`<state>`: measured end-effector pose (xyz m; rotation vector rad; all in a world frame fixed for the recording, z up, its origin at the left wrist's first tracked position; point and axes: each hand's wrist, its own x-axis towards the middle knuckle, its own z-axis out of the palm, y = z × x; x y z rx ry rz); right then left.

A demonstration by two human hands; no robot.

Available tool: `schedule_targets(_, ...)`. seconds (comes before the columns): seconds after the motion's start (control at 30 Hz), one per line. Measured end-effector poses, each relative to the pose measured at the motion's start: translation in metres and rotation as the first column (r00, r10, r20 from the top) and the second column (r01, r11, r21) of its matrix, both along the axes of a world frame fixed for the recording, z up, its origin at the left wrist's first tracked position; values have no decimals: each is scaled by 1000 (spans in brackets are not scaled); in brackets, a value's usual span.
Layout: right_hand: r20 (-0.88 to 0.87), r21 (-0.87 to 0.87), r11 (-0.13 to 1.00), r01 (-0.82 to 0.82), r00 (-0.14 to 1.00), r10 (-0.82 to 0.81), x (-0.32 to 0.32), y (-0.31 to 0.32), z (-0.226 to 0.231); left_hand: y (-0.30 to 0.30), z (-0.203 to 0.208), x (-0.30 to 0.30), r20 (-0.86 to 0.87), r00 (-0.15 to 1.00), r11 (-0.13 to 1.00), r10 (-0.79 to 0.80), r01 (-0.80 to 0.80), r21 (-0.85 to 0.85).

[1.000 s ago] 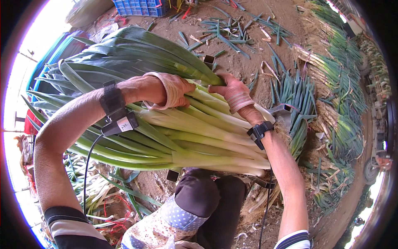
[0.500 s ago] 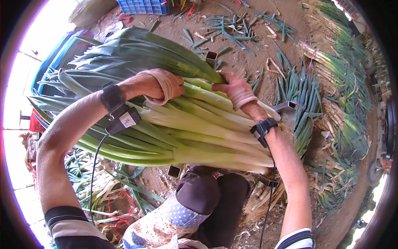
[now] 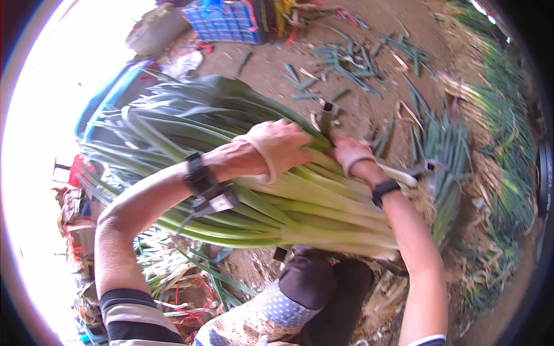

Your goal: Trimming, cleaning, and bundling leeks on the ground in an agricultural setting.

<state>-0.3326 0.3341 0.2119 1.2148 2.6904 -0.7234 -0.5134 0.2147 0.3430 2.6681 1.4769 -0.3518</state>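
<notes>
Leeks point(image 3: 300, 202), a big bundle, lie across my lap, white shanks toward my right, green leaves fanning out to my left. Left hand point(image 3: 283, 147) sits on top of the bundle near the middle, gloved, fingers curled down over the upper stalks, its grip clamped on them. Right hand point(image 3: 352, 154), also gloved, presses in from the far side just beside the left one; its fingers are tucked behind the stalks, so I cannot tell whether that grip is closed or only resting against them. The two hands are close, almost touching, at the point where white turns to green. Black strap point(image 3: 199, 173) on my left wrist, with a small device and a cable below it; black band point(image 3: 385, 189) on my right wrist. My knee point(image 3: 314, 282), in dark cloth, shows under the bundle's lower edge, with a dotted blue-and-white cloth point(image 3: 277, 308) next to it. Ground is bare dirt point(image 3: 375, 34), strewn with cut green scraps point(image 3: 352, 60) beyond my hands. More leeks lie in a heap point(image 3: 456, 167) on the ground to my right, roots and straw mixed in. Blue crate point(image 3: 222, 20) stands at the far edge, well apart from the bundle. Blue tarp point(image 3: 112, 95) shows behind the leaf tips on my left. Picture is somewhat blurred.
</notes>
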Motion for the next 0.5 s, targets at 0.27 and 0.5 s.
schedule_targets(0.27, 14, -12, 1000, 23, 1000, -23, -10, -17, 10, 52, 14, -132, -91, 822, 821, 562, -568, -61)
schedule_targets(0.5, -81, -21, 1000, 11, 997, -12, 12, -4, -7, 30, 23, -140, -112, 802, 752, 587, -591, -292)
